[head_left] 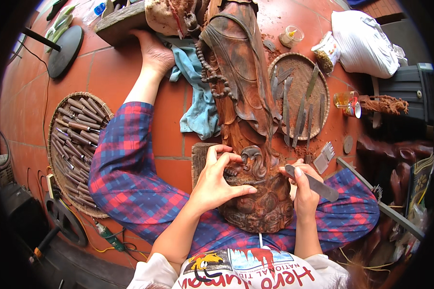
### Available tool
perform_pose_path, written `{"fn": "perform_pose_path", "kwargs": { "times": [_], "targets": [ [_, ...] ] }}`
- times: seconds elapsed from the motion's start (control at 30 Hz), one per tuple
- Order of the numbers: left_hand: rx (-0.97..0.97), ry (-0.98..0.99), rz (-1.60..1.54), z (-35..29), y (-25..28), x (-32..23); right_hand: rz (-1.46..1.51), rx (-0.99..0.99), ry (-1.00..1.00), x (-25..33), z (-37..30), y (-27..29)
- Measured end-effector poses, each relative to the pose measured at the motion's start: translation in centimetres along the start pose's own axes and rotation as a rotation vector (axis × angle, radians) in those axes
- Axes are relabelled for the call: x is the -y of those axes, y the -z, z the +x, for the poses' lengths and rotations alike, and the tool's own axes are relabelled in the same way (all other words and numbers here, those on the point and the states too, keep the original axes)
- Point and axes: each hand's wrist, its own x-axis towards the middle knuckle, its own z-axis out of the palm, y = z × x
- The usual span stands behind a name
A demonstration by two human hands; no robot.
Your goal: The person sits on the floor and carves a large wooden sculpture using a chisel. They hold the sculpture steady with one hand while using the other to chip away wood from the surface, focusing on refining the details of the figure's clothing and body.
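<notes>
A long carved wooden statue (241, 82) lies across my lap and the red tile floor, its ornate base (260, 202) close to me. My left hand (219, 178) rests on the carved base, fingers spread and thumb up against a scroll detail. My right hand (306, 185) holds a flat metal file (313, 183) just right of the base, its blade angled out to the right. My legs in red and blue plaid trousers (125, 178) bracket the statue, and one bare foot (154, 53) reaches toward the statue's far end.
A round woven tray (301, 94) with several flat files lies right of the statue. Another woven tray (77, 144) full of wood-handled chisels sits at left. A blue cloth (197, 96), a white sack (364, 43), small jars, a small brush and a round black stand base (65, 50) surround me.
</notes>
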Motion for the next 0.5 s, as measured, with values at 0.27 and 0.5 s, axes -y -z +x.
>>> {"fn": "perform_pose_path", "kwargs": {
  "times": [0.27,0.5],
  "targets": [
    [-0.152,-0.112,-0.170,0.6,1.8,-0.4,0.237,-0.063,0.048,3.6,1.0,-2.2],
    [-0.352,-0.407,-0.044,1.2,1.2,-1.1,-0.304,0.059,0.478,5.2,3.3,-4.3]
  ]
}}
